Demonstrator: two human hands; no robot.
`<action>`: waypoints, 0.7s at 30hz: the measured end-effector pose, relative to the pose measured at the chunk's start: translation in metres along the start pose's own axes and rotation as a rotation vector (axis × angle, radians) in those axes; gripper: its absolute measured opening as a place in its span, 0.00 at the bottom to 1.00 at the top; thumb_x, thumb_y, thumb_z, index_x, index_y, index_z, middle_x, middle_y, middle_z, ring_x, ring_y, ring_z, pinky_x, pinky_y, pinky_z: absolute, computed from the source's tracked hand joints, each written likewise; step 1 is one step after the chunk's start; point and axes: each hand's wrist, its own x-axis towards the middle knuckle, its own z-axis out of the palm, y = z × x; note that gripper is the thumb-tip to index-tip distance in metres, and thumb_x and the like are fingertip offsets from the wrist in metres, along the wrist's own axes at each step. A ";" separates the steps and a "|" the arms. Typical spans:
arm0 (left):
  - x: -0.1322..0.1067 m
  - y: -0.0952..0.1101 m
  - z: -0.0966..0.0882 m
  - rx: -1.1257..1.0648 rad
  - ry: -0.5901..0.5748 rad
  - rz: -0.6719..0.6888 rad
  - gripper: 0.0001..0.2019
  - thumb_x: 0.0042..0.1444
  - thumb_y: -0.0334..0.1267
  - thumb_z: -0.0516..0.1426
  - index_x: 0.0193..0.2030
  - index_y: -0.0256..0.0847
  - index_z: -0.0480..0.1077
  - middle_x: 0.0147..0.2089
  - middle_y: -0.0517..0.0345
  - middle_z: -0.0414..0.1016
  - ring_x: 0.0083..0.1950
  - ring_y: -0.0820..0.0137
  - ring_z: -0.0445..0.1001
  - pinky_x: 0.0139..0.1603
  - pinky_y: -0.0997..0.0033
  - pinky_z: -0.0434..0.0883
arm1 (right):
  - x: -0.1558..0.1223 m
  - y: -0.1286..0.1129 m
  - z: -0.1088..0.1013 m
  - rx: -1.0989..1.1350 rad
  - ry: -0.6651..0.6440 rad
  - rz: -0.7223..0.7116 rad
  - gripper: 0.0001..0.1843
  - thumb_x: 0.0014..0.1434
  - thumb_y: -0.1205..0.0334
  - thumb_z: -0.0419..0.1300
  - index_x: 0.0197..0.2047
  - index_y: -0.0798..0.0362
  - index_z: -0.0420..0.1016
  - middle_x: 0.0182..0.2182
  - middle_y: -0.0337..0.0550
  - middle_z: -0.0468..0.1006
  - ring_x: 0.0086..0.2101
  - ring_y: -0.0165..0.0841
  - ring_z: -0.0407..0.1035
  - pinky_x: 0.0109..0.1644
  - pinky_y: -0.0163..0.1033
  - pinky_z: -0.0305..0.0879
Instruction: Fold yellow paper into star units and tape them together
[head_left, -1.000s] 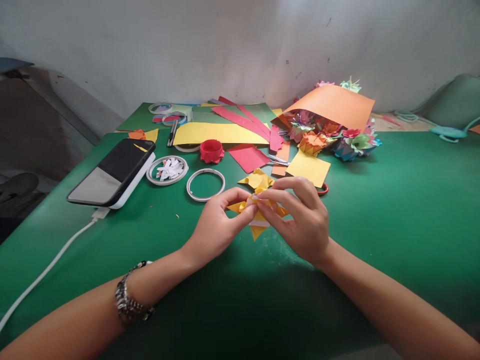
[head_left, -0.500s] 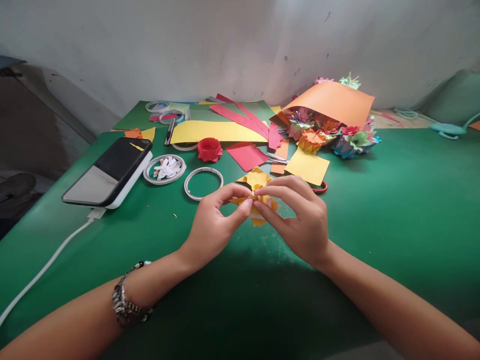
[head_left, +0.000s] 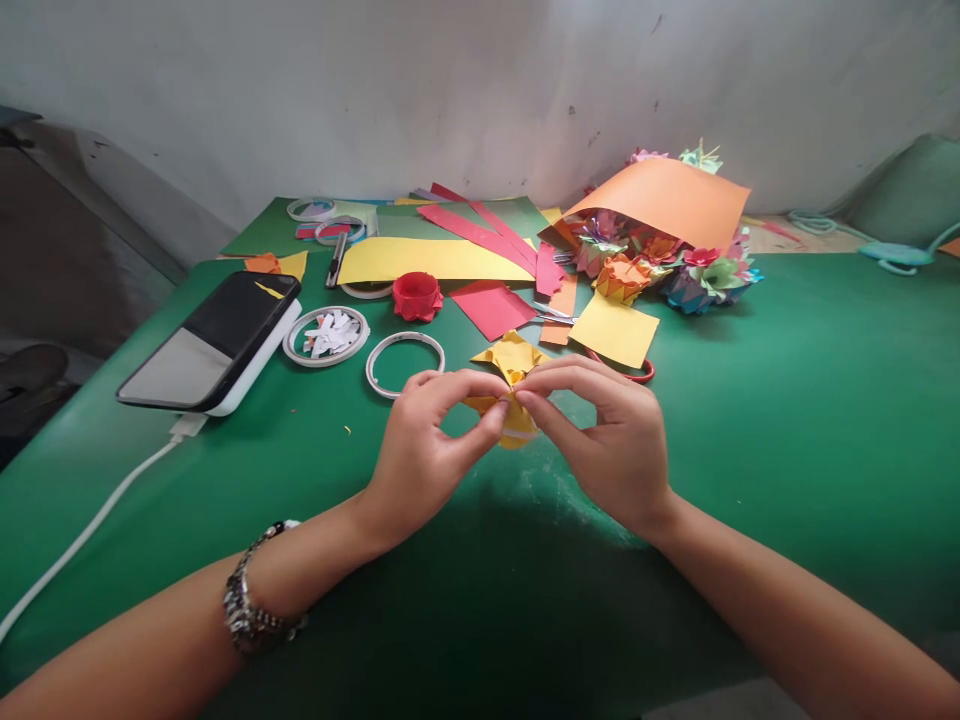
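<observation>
Both hands pinch a yellow paper flower (head_left: 513, 354) over the green table, fingertips meeting at its middle. My left hand (head_left: 442, 430) grips it between thumb and forefinger. From the other side my right hand (head_left: 611, 430) closes on it the same way. The flower's pointed petals stick out above and below the fingers, and a pale strip shows on the lower part. Its centre is mostly hidden by the fingertips. Scissors (head_left: 641, 372) with red handles lie just behind my right hand, partly under a yellow paper square (head_left: 616, 328).
A roll of tape (head_left: 405, 338) and a tape ring with white scraps (head_left: 328, 337) lie behind my left hand, near a red paper cup shape (head_left: 417, 297). A phone on a white block (head_left: 217, 340) stands left, cabled. Paper flowers (head_left: 705, 280) sit back right.
My right fingers have drawn in closer to the left fingertips at the flower's middle, and less of its right side shows. The view has shifted slightly.
</observation>
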 end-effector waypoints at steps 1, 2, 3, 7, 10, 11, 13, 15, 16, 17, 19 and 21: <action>0.000 0.000 0.000 -0.012 -0.005 -0.014 0.03 0.51 0.33 0.54 0.31 0.41 0.70 0.31 0.64 0.75 0.32 0.74 0.71 0.39 0.73 0.64 | 0.000 0.000 0.000 0.021 -0.003 0.022 0.03 0.51 0.69 0.59 0.27 0.55 0.72 0.25 0.38 0.75 0.29 0.27 0.69 0.34 0.34 0.66; 0.000 0.001 0.000 -0.029 -0.011 -0.033 0.03 0.51 0.33 0.55 0.30 0.41 0.70 0.31 0.64 0.75 0.32 0.74 0.71 0.39 0.73 0.65 | 0.000 0.000 0.000 0.042 -0.006 0.045 0.03 0.51 0.69 0.59 0.27 0.54 0.72 0.25 0.38 0.75 0.29 0.27 0.69 0.34 0.33 0.67; 0.000 0.001 0.000 -0.049 -0.018 -0.056 0.03 0.50 0.33 0.55 0.30 0.41 0.70 0.30 0.64 0.75 0.32 0.74 0.71 0.39 0.73 0.65 | 0.000 0.000 0.001 0.063 -0.009 0.063 0.03 0.51 0.69 0.58 0.27 0.54 0.72 0.25 0.38 0.75 0.29 0.27 0.69 0.34 0.33 0.67; 0.001 0.002 0.000 -0.178 -0.043 -0.170 0.03 0.50 0.34 0.55 0.30 0.39 0.70 0.31 0.62 0.74 0.33 0.74 0.71 0.37 0.76 0.66 | 0.000 -0.001 0.002 0.081 -0.009 0.066 0.03 0.51 0.69 0.58 0.27 0.55 0.72 0.25 0.38 0.76 0.29 0.27 0.69 0.34 0.33 0.67; 0.002 0.001 0.001 -0.294 -0.064 -0.253 0.04 0.49 0.36 0.56 0.29 0.38 0.69 0.30 0.62 0.73 0.33 0.74 0.70 0.35 0.79 0.67 | 0.000 -0.002 0.003 0.017 -0.002 -0.002 0.03 0.51 0.70 0.59 0.27 0.54 0.73 0.25 0.38 0.76 0.29 0.27 0.69 0.34 0.33 0.67; 0.002 0.000 0.000 -0.321 -0.074 -0.272 0.04 0.49 0.36 0.56 0.28 0.38 0.69 0.30 0.62 0.73 0.33 0.75 0.70 0.34 0.80 0.67 | 0.000 -0.002 0.003 -0.010 0.005 -0.037 0.03 0.51 0.70 0.59 0.27 0.55 0.72 0.25 0.39 0.76 0.29 0.27 0.69 0.34 0.33 0.67; 0.002 -0.001 0.000 -0.355 -0.093 -0.287 0.04 0.49 0.35 0.56 0.28 0.38 0.68 0.29 0.62 0.72 0.33 0.75 0.70 0.34 0.80 0.67 | 0.000 -0.002 0.003 -0.060 0.027 -0.117 0.03 0.51 0.71 0.59 0.27 0.55 0.72 0.25 0.41 0.75 0.29 0.28 0.69 0.33 0.34 0.66; 0.002 -0.001 0.000 -0.371 -0.100 -0.278 0.03 0.49 0.35 0.56 0.29 0.38 0.69 0.29 0.63 0.72 0.33 0.76 0.69 0.34 0.81 0.67 | -0.001 -0.002 0.003 -0.096 0.045 -0.191 0.03 0.51 0.72 0.59 0.28 0.56 0.72 0.25 0.42 0.75 0.29 0.28 0.69 0.33 0.34 0.66; 0.002 -0.002 0.000 -0.377 -0.099 -0.274 0.03 0.49 0.35 0.56 0.29 0.38 0.69 0.29 0.63 0.72 0.33 0.76 0.69 0.35 0.81 0.66 | -0.001 -0.002 0.003 -0.107 0.047 -0.218 0.03 0.51 0.72 0.58 0.28 0.56 0.72 0.26 0.43 0.75 0.29 0.28 0.69 0.33 0.35 0.66; 0.002 -0.002 0.000 -0.383 -0.093 -0.272 0.03 0.50 0.35 0.56 0.29 0.39 0.69 0.30 0.63 0.72 0.33 0.76 0.69 0.35 0.81 0.66 | -0.001 -0.002 0.003 -0.114 0.045 -0.236 0.04 0.51 0.73 0.58 0.29 0.56 0.72 0.26 0.43 0.76 0.29 0.28 0.69 0.34 0.35 0.66; 0.002 -0.003 0.000 -0.396 -0.077 -0.267 0.04 0.50 0.36 0.56 0.29 0.39 0.69 0.30 0.64 0.72 0.33 0.76 0.69 0.35 0.81 0.66 | -0.001 -0.001 0.002 -0.118 0.038 -0.254 0.06 0.52 0.74 0.57 0.31 0.55 0.73 0.28 0.43 0.76 0.30 0.28 0.69 0.34 0.36 0.66; 0.002 -0.004 0.000 -0.402 -0.061 -0.260 0.04 0.51 0.36 0.55 0.29 0.39 0.69 0.30 0.64 0.72 0.33 0.77 0.69 0.34 0.81 0.66 | -0.002 -0.001 0.002 -0.115 0.030 -0.260 0.07 0.52 0.74 0.56 0.32 0.54 0.73 0.29 0.43 0.76 0.31 0.29 0.69 0.35 0.36 0.66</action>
